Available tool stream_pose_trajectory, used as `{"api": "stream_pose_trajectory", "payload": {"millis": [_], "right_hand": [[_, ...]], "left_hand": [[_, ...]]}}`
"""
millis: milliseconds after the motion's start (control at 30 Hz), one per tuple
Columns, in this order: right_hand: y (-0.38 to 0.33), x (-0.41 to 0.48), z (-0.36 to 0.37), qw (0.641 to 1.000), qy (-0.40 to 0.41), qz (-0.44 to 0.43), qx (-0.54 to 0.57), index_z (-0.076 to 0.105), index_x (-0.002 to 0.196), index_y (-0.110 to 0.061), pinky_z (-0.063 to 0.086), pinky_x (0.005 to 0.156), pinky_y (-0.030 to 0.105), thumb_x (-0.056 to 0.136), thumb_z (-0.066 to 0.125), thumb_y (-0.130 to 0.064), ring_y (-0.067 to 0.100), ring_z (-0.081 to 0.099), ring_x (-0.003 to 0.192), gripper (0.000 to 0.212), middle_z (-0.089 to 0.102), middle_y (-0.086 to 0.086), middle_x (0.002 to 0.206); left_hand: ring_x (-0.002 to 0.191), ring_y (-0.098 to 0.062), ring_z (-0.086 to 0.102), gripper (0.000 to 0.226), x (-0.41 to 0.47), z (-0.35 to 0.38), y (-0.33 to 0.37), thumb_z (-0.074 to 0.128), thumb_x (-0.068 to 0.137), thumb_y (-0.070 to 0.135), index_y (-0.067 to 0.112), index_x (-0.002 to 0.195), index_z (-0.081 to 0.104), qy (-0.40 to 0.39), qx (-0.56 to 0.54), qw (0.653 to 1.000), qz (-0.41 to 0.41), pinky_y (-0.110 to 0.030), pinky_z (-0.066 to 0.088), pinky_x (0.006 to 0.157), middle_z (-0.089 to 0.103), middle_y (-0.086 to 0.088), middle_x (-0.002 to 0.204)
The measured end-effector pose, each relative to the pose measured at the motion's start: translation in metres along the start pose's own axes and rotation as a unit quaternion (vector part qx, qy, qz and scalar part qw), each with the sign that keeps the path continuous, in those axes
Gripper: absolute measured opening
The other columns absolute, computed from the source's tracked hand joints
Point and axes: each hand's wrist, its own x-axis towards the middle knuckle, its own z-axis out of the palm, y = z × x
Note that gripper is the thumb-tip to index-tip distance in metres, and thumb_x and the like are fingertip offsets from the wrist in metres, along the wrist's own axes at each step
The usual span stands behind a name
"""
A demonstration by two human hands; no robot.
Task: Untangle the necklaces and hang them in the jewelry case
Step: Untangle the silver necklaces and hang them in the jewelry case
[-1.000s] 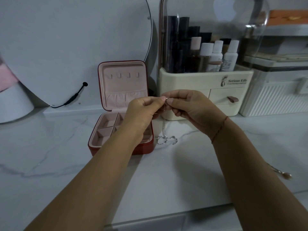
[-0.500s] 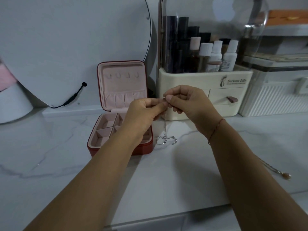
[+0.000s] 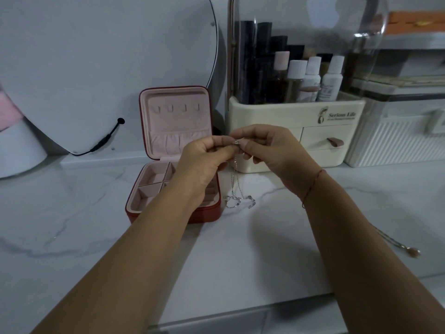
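A thin silver necklace (image 3: pixel 237 189) hangs from my fingertips, and its lower end lies coiled on the marble counter. My left hand (image 3: pixel 204 157) and my right hand (image 3: pixel 267 148) meet above it and both pinch its top end, where a small clasp shows. The red jewelry case (image 3: pixel 207 214) stands open just left of the hands; its pink lid is upright with a row of small hooks (image 3: pixel 177 107), and nothing hangs on them. My left forearm hides part of its tray. A second necklace (image 3: pixel 399 244) with a pendant lies on the counter at the right.
A cream cosmetics organizer (image 3: pixel 313 112) with bottles and a clear lid stands right behind my hands. A white ribbed box (image 3: pixel 397 141) is to its right. A round mirror (image 3: pixel 96 56) with a black cable leans at the back left. The counter's front edge runs along the bottom.
Both hands have stayed together at the necklace's top, with the fingers shifting slightly on the clasp. The coiled end on the counter has barely moved.
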Motion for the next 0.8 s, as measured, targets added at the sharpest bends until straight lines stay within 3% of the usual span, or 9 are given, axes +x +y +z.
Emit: {"api": "stream_pose_trajectory", "payload": {"millis": [133, 334, 701, 801], "right_hand": [[0.0022, 0.0014, -0.001, 0.999, 0.019, 0.025, 0.035, 0.069, 0.094, -0.012, 0.044, 0.056, 0.015, 0.09, 0.062, -0.004, 0.005, 0.057, 0.058, 0.012, 0.067, -0.001, 0.066], [0.0024, 0.0017, -0.0006, 0.999, 0.006, 0.029, 0.045, 0.064, 0.091, -0.01, 0.044, 0.054, 0.016, 0.093, 0.057, -0.003, 0.011, 0.058, 0.057, 0.011, 0.067, -0.001, 0.062], [-0.0053, -0.0017, 0.0052, 0.996, -0.04, 0.048, 0.064, 0.06, 0.11, -0.001, 0.04, 0.051, 0.017, 0.1, 0.041, -0.004, 0.009, 0.046, 0.051, 0.021, 0.053, 0.009, 0.063], [-0.0059, -0.0021, 0.0067, 0.995, -0.049, 0.05, 0.066, 0.059, 0.113, -0.003, 0.042, 0.058, 0.024, 0.1, 0.044, -0.01, 0.013, 0.048, 0.057, 0.02, 0.055, 0.01, 0.068]], "left_hand": [[0.078, -0.008, 0.062, 0.008, -0.0013, -0.0011, -0.0008, 0.068, 0.086, 0.016, 0.015, 0.093, 0.073, -0.011, 0.027, 1.0, 0.01, -0.023, 0.048, 0.075, 0.071, 0.002, 0.079], [0.076, -0.008, 0.062, 0.007, 0.0003, 0.0005, -0.0036, 0.066, 0.088, 0.019, 0.019, 0.086, 0.073, -0.005, 0.035, 0.999, 0.022, -0.019, 0.047, 0.069, 0.071, 0.002, 0.076], [0.07, -0.008, 0.059, 0.014, -0.0026, 0.0018, 0.0003, 0.064, 0.088, 0.018, 0.011, 0.078, 0.07, -0.015, 0.042, 0.999, 0.011, -0.021, 0.042, 0.067, 0.069, 0.0, 0.067], [0.063, -0.004, 0.058, 0.016, -0.0026, 0.003, 0.0007, 0.063, 0.088, 0.018, 0.013, 0.074, 0.068, -0.004, 0.047, 0.999, 0.006, -0.021, 0.042, 0.067, 0.067, 0.002, 0.064]]}}
